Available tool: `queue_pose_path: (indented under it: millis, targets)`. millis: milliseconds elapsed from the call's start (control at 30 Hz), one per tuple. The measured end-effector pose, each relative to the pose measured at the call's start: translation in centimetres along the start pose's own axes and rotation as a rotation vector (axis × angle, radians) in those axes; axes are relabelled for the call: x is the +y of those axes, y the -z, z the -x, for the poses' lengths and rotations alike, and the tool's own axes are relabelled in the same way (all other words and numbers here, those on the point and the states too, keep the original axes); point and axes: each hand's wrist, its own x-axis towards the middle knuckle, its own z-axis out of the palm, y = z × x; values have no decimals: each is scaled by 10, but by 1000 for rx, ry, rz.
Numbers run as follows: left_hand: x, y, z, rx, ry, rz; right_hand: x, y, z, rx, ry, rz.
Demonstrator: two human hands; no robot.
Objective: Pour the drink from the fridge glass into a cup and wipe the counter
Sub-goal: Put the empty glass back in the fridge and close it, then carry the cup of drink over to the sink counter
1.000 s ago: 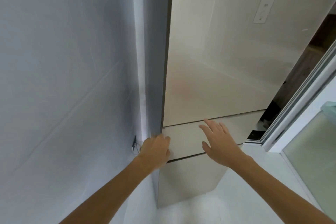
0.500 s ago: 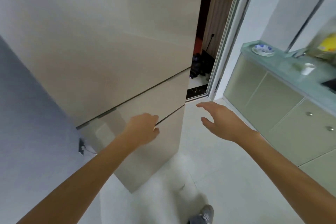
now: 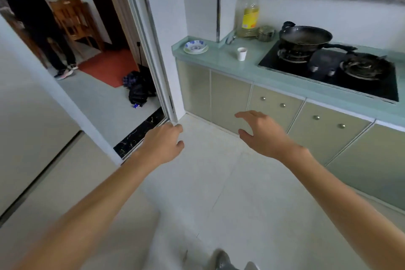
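**Grips.** Both are empty. The left grip point(image 3: 163, 146) hangs in mid-air with its fingers loosely curled round nothing. The right grip point(image 3: 263, 133) is spread palm down, fingers apart and slightly bent, and also holds nothing. Both hover in front of the body above the floor point(image 3: 219, 193) and touch nothing. This posture is judged to suit walking or turning, not handling.

**Cup.** The cup point(image 3: 242, 53), small and white, stands upright on the counter point(image 3: 221, 61). It sits between a bowl point(image 3: 195, 46) at the doorway end and the stove point(image 3: 328, 76). It stands alone on bare surface, apparently set out to receive the drink. It is up and beyond the right grip, well apart from both grips.

**Fridge glass.** Not in view. The pale panelled front at the left edge is judged to be the fridge point(image 3: 26, 116). Its doors appear shut, and it stands well apart from the left grip.

**Assessment.** Pouring has not begun, and the glass is yet to be fetched. No wiping cloth can be identified. An oil bottle point(image 3: 249, 17) and a wok point(image 3: 305, 37) stand behind and beside the cup, clear of it.
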Motion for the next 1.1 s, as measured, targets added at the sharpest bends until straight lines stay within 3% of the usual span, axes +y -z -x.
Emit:
queue_pose_path:
  millis: [233, 500, 1100]
  targets:
    - [69, 21, -116, 47, -202, 82, 83, 36, -10, 67, -240, 4]
    - [87, 25, -215, 32, -350, 116, 114, 38, -57, 128, -382, 27]
    - [-32, 62, -452, 20, -495, 129, 86, 17, -310, 182, -476, 34]
